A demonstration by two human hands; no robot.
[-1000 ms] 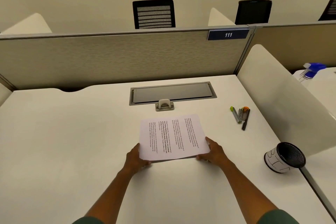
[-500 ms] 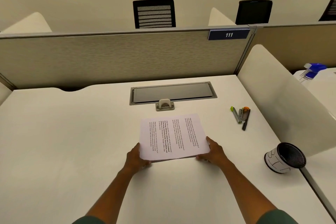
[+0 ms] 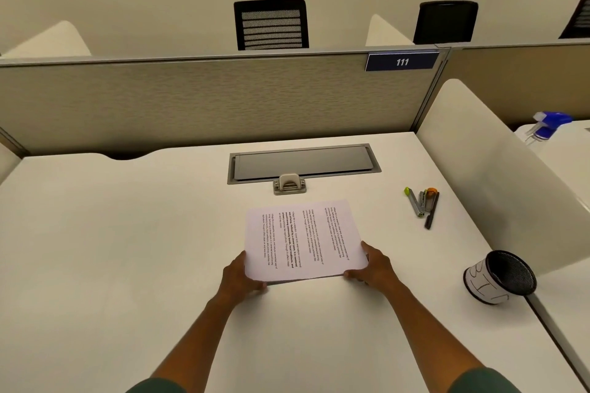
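A printed sheet of paper, text running sideways, is held just above the white desk, its near edge raised. My left hand grips the sheet's near left corner, fingers hidden under the paper. My right hand grips its near right corner, thumb on the front edge. A thin shadow or a second sheet shows under the near edge.
Several pens and highlighters lie to the right. A black mesh pen cup lies tipped on its side near the desk's right edge. A grey cable hatch with a latch sits behind the paper. Partitions bound the back and right. A spray bottle stands beyond.
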